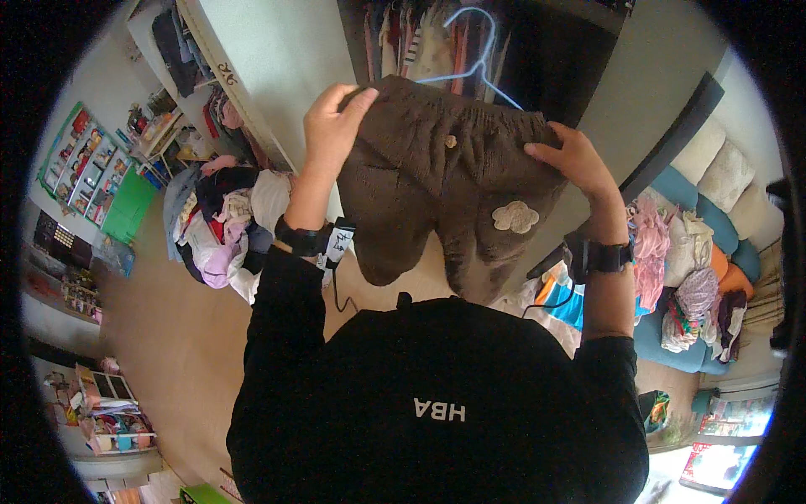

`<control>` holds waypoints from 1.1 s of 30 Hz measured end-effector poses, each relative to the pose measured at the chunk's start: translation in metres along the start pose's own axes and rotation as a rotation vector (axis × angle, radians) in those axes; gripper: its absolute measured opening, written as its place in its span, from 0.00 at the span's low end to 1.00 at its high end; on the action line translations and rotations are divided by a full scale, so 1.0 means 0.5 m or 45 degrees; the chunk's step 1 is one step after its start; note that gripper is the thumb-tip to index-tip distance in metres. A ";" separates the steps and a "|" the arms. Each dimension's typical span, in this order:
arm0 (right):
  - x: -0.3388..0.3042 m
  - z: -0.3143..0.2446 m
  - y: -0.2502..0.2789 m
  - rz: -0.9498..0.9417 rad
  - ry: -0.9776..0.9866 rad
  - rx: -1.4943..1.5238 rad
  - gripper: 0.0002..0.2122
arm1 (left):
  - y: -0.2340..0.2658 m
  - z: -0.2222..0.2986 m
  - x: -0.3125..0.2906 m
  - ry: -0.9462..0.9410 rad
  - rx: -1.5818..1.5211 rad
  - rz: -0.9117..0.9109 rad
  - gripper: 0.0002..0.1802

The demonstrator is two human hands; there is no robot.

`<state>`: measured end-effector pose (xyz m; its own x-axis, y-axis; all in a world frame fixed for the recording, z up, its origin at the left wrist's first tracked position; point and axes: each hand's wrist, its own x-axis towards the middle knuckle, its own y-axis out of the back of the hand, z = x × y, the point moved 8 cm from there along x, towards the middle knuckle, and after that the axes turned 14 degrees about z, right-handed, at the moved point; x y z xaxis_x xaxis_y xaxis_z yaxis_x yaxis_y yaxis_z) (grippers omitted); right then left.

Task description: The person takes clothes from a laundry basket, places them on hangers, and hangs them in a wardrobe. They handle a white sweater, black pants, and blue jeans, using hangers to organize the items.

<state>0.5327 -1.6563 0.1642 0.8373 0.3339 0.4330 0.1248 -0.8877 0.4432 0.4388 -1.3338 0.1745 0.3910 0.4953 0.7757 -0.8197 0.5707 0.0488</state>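
Note:
A pair of brown shorts with a gathered waistband hangs spread out between my hands. A pale cloud-shaped patch sits on one leg, and a small light ornament is near the waist. My left hand pinches the waistband's left corner between thumb and fingers. At the right corner, my right hand grips the waistband in the same way. A light blue hanger rises behind the waistband, its hook upward; its lower part is hidden by the shorts.
Ahead stands an open wardrobe with hanging clothes. A heap of clothes lies to the left. On the right, more clothes cover a blue sofa. A green board is at far left.

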 end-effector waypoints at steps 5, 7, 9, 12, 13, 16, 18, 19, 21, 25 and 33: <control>-0.029 0.075 0.006 0.163 -0.295 0.401 0.16 | -0.011 -0.095 -0.026 0.227 -0.147 -0.241 0.16; -0.042 0.101 0.012 0.275 -0.344 0.452 0.15 | 0.013 -0.150 -0.034 0.334 -0.135 -0.236 0.16; -0.067 0.136 0.037 0.471 -0.503 0.418 0.15 | 0.043 -0.194 -0.067 0.382 -0.134 -0.330 0.15; -0.092 0.142 0.074 0.595 -0.560 0.540 0.14 | 0.083 -0.263 -0.138 0.574 -0.079 -0.547 0.14; -0.101 0.144 0.084 0.644 -0.575 0.578 0.14 | 0.093 -0.277 -0.162 0.607 -0.078 -0.606 0.13; -0.109 0.150 0.095 0.709 -0.659 0.662 0.15 | 0.111 -0.313 -0.228 0.718 -0.101 -0.755 0.13; -0.098 0.146 0.101 0.748 -0.560 0.616 0.15 | 0.107 -0.329 -0.261 0.824 -0.150 -0.799 0.13; -0.098 0.151 0.102 0.790 -0.555 0.587 0.15 | 0.103 -0.336 -0.274 0.844 -0.126 -0.825 0.13; -0.089 0.161 0.102 0.848 -0.533 0.543 0.14 | 0.091 -0.349 -0.291 0.884 -0.067 -0.854 0.12; -0.071 0.171 0.114 1.011 -0.403 0.524 0.12 | 0.054 -0.348 -0.304 0.869 -0.158 -0.907 0.12; 0.028 0.226 0.123 1.410 -0.222 0.474 0.13 | -0.016 -0.399 -0.274 0.936 -0.010 -1.038 0.13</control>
<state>0.6121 -1.7420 0.1088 0.6445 -0.6981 0.3119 -0.5915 -0.7137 -0.3751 0.4752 -1.2758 -0.0578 0.9705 0.2354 -0.0524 -0.2000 0.9070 0.3706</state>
